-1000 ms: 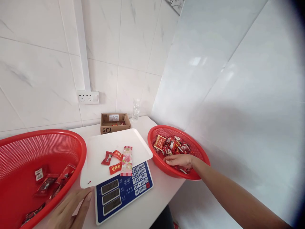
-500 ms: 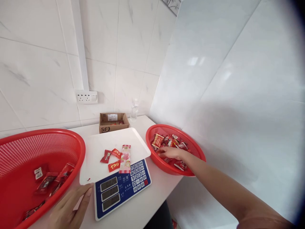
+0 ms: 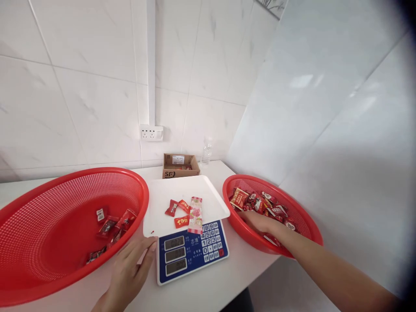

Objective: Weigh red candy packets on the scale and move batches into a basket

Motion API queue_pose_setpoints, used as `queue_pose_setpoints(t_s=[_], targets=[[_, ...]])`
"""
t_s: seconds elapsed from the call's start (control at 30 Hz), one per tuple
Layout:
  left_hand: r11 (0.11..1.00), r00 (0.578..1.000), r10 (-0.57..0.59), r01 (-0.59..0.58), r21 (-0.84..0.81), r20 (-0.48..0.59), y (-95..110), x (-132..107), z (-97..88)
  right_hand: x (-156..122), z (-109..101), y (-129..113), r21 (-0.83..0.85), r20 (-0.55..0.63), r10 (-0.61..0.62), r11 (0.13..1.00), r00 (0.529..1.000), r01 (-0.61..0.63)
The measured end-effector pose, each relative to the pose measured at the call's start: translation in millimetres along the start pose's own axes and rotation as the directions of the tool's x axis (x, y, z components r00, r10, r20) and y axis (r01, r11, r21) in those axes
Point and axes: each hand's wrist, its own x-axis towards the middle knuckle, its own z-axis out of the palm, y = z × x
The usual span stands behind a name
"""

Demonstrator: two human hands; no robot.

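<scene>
My right hand [image 3: 258,222] reaches into the right red basket [image 3: 305,210]. Its fingertips are hidden among the wrapped sweets [image 3: 276,211], so any hold on one cannot be seen. At the near left corner of the scale [image 3: 195,277], my left hand [image 3: 128,268] rests with extended fingers and a gap beside the thumb; it holds nothing visible. On the white scale pan [image 3: 156,190] lie a long pink-and-white packet [image 3: 195,215], a dark red wrapped sweet [image 3: 171,208] and two small red packets [image 3: 181,222]. The scale's digits are too faint to read surely.
A larger red basket [image 3: 65,184] stands left, with several wrapped sweets [image 3: 107,227] inside. Behind the scale are a small cardboard box [image 3: 180,173] and a clear plastic bottle [image 3: 206,150]. Tiled walls and a socket [image 3: 151,133] border the white table [image 3: 208,288].
The view has swung left, shifting everything rightward in the picture. My right hand sits deeper among the sweets in the right basket. My left hand remains by the scale's corner; the pan's items are unchanged.
</scene>
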Motion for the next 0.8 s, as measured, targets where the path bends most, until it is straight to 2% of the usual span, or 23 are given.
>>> queue_pose_setpoints(t_s=[0.07, 0.17, 0.23, 0.3, 0.37, 0.4, 0.5, 0.57, 0.7, 0.8], targets=[[1.000, 1.000, 0.000, 0.000, 0.005, -0.003, 1, 1, -0.7, 1, -14, 3, -0.056, -0.017, -0.014, 0.998, 1.000, 0.013], [1.000, 1.000, -0.006, 0.006, 0.001, -0.007, 2, 3, -1.5, 2, -37, 2, -0.103, -0.107, -0.035, 0.994, 0.994, 0.024], [1.000, 1.000, -0.012, 0.012, -0.007, -0.008, 3, 3, -1.6, 1, -48, -7, -0.089, -0.202, -0.050, 0.995, 0.978, 0.033], [1.000, 1.000, -0.016, 0.016, -0.021, -0.002, 3, 3, -1.4, -2, -52, -26, -0.016, -0.281, -0.110, 0.994, 0.954, 0.110], [0.999, 1.000, -0.011, 0.011, -0.033, -0.001, 4, 3, -1.1, -4, -46, -52, 0.087, -0.283, -0.225, 0.962, 0.932, 0.259], [0.999, 1.000, -0.008, 0.008, -0.038, -0.004, 4, 3, -1.0, -5, -39, -67, 0.121, -0.229, -0.280, 0.942, 0.932, 0.313], [0.999, 1.000, -0.004, 0.004, -0.031, -0.005, 3, 1, -0.6, -2, -13, -112, 0.161, -0.109, -0.358, 0.914, 0.927, 0.372], [1.000, 1.000, -0.011, 0.011, -0.016, -0.001, 1, 0, -0.4, 2, 6, -136, 0.122, -0.043, -0.431, 0.893, 0.901, 0.433], [1.000, 1.000, -0.024, 0.024, -0.007, -0.002, -1, -3, -0.2, 14, 32, -163, 0.088, 0.034, -0.504, 0.862, 0.863, 0.500], [0.999, 1.000, -0.023, 0.023, -0.024, 0.001, -1, -3, 0.1, 20, 37, -169, 0.046, 0.048, -0.527, 0.850, 0.849, 0.525]])
